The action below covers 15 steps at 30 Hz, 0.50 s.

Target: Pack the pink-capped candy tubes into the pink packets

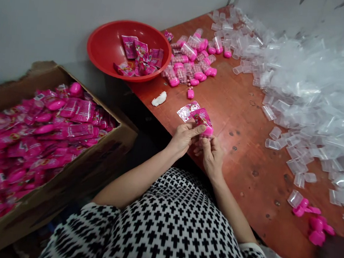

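Note:
My left hand (185, 136) and my right hand (211, 150) meet over the near edge of the red-brown table (243, 143). Together they pinch a pink printed packet (195, 114) with a pink-capped candy tube (206, 128) partly inside it. Fingers of both hands are closed on it. A red plastic bowl (106, 49) at the table's far left corner holds several more pink packets (140, 56). Beside the bowl lies a group of filled pink-capped tubes (190, 60).
A cardboard box (90, 170) on my left is full of packed pink packets. A big heap of clear empty tubes (314, 89) covers the right side of the table. Loose pink caps (314, 221) lie at the near right. A white scrap (159, 99) lies near the bowl.

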Motion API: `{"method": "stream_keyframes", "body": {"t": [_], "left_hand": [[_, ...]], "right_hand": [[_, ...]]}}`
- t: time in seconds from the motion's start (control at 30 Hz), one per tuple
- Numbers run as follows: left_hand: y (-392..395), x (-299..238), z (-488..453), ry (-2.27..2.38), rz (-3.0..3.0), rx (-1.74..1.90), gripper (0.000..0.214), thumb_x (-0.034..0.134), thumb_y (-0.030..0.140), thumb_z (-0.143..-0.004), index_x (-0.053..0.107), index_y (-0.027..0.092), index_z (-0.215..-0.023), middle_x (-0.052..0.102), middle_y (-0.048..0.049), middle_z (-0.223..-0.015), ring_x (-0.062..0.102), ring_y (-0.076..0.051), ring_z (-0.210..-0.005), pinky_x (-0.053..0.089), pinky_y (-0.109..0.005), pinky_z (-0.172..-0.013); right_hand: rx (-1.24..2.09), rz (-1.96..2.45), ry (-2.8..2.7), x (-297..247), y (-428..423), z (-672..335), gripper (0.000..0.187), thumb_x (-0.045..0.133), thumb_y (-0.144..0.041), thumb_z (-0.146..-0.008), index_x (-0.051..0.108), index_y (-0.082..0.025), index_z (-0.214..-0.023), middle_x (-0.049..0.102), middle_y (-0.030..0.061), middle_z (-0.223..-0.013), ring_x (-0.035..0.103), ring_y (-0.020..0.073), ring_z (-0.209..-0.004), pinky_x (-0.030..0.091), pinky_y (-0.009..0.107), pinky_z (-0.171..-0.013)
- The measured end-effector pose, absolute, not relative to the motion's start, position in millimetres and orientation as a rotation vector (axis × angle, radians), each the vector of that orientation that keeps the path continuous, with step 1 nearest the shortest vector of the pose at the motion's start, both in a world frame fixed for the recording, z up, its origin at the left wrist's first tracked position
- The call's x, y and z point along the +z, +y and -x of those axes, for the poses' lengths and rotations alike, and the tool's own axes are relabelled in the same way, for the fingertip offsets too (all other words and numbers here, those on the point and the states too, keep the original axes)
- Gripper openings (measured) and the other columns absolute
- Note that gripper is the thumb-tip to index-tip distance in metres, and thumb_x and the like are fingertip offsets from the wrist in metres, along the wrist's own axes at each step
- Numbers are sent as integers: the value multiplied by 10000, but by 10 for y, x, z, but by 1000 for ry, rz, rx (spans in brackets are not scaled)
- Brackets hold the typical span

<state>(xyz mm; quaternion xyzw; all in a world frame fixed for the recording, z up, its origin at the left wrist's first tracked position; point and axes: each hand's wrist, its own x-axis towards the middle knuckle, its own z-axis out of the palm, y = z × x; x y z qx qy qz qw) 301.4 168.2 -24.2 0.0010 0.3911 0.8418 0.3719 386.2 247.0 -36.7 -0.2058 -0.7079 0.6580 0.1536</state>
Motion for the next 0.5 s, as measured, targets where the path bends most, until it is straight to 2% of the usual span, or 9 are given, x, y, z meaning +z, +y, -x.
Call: {"method": "stream_keyframes", "body": {"t": [0.1, 0.17, 0.3, 0.4, 0.47, 0.5], "left_hand": [[1669, -241, -2995, 1064, -33, 2122, 334, 823, 371, -584, 608, 118, -621, 554, 6, -519, 504, -91, -406, 375, -216, -374], [1645, -246, -2959, 1114, -89, 2088, 343, 814, 391, -588, 611, 115, -587, 558, -3, -510, 505, -101, -391, 376, -230, -362], [1597, -288, -2872, 1237, -231, 1982, 329, 793, 395, -619, 647, 103, -584, 594, -21, -530, 530, -103, -425, 426, -244, -426], [1601, -314, -2868, 1332, -262, 1993, 284, 798, 371, -614, 676, 115, -612, 617, -17, -563, 558, -104, -487, 458, -244, -491], [1620, -307, -2905, 1358, -242, 2018, 281, 792, 380, -617, 674, 125, -606, 606, -8, -548, 550, -101, -480, 453, -243, -486], [1629, -297, -2929, 1366, -220, 2020, 289, 784, 392, -624, 669, 128, -598, 595, -5, -530, 540, -101, -461, 445, -245, -469]], "right_hand": [[1967, 589, -1973, -376, 2477, -3852, 267, 555, -484, -855, 527, -221, -888, 623, -44, -664, 564, 81, -467, 491, 209, -458], [2142, 579, -1878, -380, 2496, -3838, 300, 566, -509, -838, 529, -214, -877, 629, -41, -653, 554, 80, -437, 477, 203, -416], [2399, 535, -1745, -384, 2545, -3820, 353, 564, -547, -818, 541, -196, -844, 616, -37, -594, 526, 85, -383, 414, 193, -338], [2110, 546, -1903, -367, 2554, -3829, 298, 590, -495, -826, 559, -199, -834, 623, -35, -613, 548, 80, -432, 459, 195, -411], [1890, 570, -1972, -355, 2544, -3828, 250, 609, -453, -829, 571, -207, -840, 611, -47, -599, 553, 73, -456, 466, 184, -448], [1884, 575, -1961, -353, 2539, -3821, 247, 603, -452, -835, 569, -208, -834, 603, -51, -587, 548, 71, -449, 454, 178, -435]]}}
